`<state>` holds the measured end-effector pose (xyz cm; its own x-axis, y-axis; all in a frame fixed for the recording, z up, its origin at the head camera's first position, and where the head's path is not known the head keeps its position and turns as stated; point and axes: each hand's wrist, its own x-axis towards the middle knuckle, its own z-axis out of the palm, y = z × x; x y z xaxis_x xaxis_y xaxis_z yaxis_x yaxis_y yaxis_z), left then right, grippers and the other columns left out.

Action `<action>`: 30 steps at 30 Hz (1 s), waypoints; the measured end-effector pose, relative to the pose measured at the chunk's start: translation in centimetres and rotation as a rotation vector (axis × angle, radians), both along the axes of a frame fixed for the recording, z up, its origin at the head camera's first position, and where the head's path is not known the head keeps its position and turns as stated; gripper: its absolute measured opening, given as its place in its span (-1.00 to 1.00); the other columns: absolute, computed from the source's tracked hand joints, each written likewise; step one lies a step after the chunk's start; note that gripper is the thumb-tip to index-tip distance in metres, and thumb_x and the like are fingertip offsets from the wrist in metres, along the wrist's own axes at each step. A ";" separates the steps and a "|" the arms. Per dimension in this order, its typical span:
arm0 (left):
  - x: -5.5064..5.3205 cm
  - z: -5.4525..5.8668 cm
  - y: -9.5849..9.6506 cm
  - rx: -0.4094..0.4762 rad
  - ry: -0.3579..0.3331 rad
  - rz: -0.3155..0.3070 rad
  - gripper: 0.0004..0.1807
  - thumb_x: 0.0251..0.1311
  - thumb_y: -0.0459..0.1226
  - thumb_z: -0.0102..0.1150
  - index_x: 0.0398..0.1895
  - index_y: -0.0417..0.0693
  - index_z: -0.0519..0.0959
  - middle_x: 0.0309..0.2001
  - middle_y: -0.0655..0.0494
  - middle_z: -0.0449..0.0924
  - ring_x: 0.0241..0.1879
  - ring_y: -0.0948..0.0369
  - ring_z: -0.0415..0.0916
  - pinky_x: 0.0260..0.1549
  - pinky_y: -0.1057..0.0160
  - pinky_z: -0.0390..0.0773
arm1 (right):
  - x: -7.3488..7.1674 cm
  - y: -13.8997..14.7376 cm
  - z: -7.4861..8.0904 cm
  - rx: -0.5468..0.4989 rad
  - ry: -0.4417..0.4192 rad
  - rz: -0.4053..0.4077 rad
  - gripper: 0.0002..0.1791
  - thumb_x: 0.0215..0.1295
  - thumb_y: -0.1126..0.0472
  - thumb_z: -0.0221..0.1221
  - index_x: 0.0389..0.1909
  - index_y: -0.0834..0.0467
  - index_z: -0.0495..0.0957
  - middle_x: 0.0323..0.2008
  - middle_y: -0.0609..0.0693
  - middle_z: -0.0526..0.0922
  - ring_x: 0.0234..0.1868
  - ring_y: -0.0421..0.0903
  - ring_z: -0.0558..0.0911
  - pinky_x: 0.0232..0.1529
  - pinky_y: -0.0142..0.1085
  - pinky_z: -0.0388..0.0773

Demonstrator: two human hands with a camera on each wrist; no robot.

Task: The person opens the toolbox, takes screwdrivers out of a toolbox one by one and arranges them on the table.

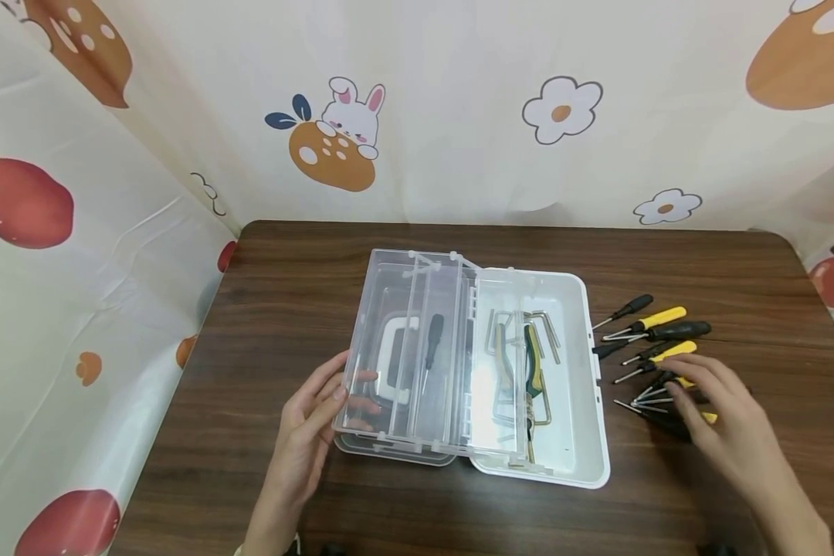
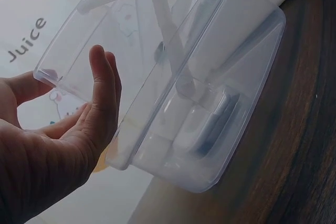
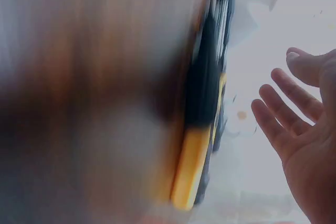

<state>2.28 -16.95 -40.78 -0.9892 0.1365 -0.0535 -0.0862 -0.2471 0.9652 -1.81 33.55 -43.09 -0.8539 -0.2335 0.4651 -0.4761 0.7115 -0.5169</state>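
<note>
At its near left corner, my left hand grips the clear plastic tray of a toolbox, thumb on top and fingers seen through the plastic. One screwdriver with a dark handle lies in that tray. The white box bottom beside it holds bent hex keys and pliers with green and yellow handles. Over the screwdrivers on the right hovers my right hand, fingers spread. The right wrist view shows a black and yellow screwdriver handle apart from the fingers.
The box stands on a dark wooden table. Below the raised tray lies the clear lid with a white carrying handle. A printed cloth hangs behind the table and along its left side.
</note>
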 end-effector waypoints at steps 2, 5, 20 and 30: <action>0.0 0.0 -0.1 -0.013 0.009 -0.006 -0.49 0.61 -0.38 -0.20 0.55 -0.28 0.21 0.17 0.01 0.69 -0.15 0.16 0.78 -0.21 0.06 0.83 | 0.9 -1.6 0.2 -0.053 -0.044 -0.020 -0.71 0.52 0.28 0.18 0.14 0.31 0.65 0.08 -0.05 0.64 0.23 -0.55 0.42 0.31 -0.73 0.26; 0.0 0.0 -0.3 -0.029 0.018 -0.013 -0.49 0.61 -0.39 -0.20 0.55 -0.28 0.21 0.17 0.01 0.70 -0.15 0.16 0.78 -0.21 0.07 0.83 | 2.3 -3.8 0.4 -0.124 -0.161 -0.066 -0.52 0.34 0.56 0.22 0.26 0.23 0.59 0.17 -0.29 0.57 0.16 -0.53 0.49 0.19 -0.78 0.34; 0.4 1.2 0.0 -0.205 -0.007 0.117 -0.55 0.59 -0.36 -0.09 0.47 -0.20 0.39 0.11 0.04 0.74 -0.16 0.13 0.78 -0.20 0.09 0.82 | 6.0 -9.4 -0.1 -0.303 -0.647 -0.216 -0.32 0.56 0.20 0.16 0.60 0.01 0.16 0.50 0.13 0.35 0.19 -0.68 0.35 0.05 -0.83 0.36; 0.6 0.7 -1.0 -0.591 -0.049 0.308 -0.58 0.52 -0.32 0.13 0.40 -0.07 0.51 0.18 0.07 0.72 -0.05 0.38 0.67 -0.14 0.37 0.73 | 6.8 -10.2 -0.3 -0.231 -0.798 -0.310 -0.34 0.59 -0.02 0.12 0.56 0.13 0.22 0.44 0.35 0.43 0.35 0.08 0.60 -0.07 -0.84 0.30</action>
<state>2.86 -17.92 -40.08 -0.9727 -0.2183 -0.0781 -0.1435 0.3021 0.9424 4.96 23.36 -43.39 -0.9530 0.0885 -0.2897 0.2851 0.5853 -0.7591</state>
